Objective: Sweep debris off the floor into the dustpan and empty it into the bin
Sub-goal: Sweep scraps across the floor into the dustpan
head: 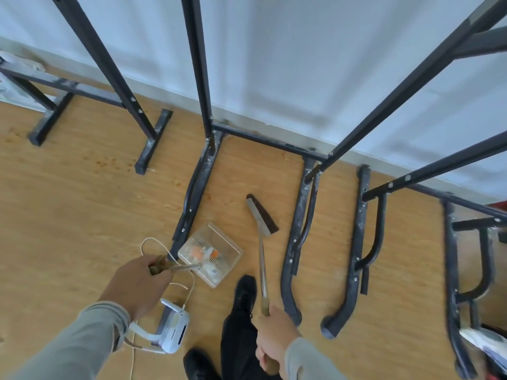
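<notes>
In the head view, the left hand [137, 283] has its grip closed round the brown handle of the dustpan [211, 253], fingers curled about it, and holds the clear pan low over the wooden floor [82, 215], just beside the foot of a black metal frame [192, 193]. Inside the pan lies debris [204, 253]: orange and pale scraps gathered toward the handle end. The right hand [275, 333] has its grip closed round the upper shaft of the broom [262, 215], whose dark bristle head sits on or just above the floor beyond the pan, a little to its right and apart from it; contact cannot be told. A black shoe [245, 290] stands between pan and broom shaft. A white device with a cord [174, 329] hangs at the left wrist. Faint reddish specks show on the floor further left, near another frame foot.

The step in hand appears to be the sweeping itself, with some scraps already collected. The bin is not in view. Next, I judge, the broom head must be drawn toward the pan's open lip while the left hand keeps that lip flat on the floor, so nothing slips under; then the pan must be carried level to the bin.
</notes>
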Demonstrator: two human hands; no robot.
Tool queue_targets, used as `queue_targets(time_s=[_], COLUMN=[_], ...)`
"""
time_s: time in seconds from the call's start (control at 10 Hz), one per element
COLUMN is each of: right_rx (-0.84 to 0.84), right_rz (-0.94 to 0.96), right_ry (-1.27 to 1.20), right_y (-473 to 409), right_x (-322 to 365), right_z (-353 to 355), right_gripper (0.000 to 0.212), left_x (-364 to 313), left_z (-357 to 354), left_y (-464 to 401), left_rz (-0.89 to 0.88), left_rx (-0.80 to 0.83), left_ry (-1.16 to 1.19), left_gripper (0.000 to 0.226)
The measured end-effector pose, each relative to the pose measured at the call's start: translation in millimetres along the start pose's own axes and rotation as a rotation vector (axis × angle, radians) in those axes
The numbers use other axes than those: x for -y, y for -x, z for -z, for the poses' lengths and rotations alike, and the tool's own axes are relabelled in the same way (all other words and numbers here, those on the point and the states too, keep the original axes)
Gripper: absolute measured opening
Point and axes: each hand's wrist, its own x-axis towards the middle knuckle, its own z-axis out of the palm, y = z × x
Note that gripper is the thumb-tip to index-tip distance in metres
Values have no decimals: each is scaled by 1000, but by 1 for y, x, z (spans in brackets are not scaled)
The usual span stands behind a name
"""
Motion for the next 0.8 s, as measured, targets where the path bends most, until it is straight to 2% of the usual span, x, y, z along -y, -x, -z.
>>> queue_targets(time_s=[0.1,0.2,0.3,0.4,0.5,0.6,0.7,0.8], right_rx=[168,55,-45,-140,-154,-95,52,60], right_rz=[-50,-14,99,115,105,189,139,45], right_ry=[-181,-158,126,397,554,679,704,637], right_y=[7,12,-20,-89,-115,-80,-55,-43], right_x=[-5,11,45,87,90,50,21,28], right_z=[47,92,114,112,96,87,111,147], right_gripper=[24,37,48,61,67,60,60,58], left_x=[-3,-6,-10,-18,-25,-32,-33,-31], left_z=[0,-2,-4,-11,-20,-23,-20,-17], left_y=[-7,-14,-21,-30,-34,-32,-31,-30], left_rz=[0,20,35,52,82,81,87,91], left_rx=[10,8,-9,-5,-14,-10,-11,-12], left_ry=[28,54,69,77,81,102,103,113], left_gripper=[9,5,4,5,2,1,3,3])
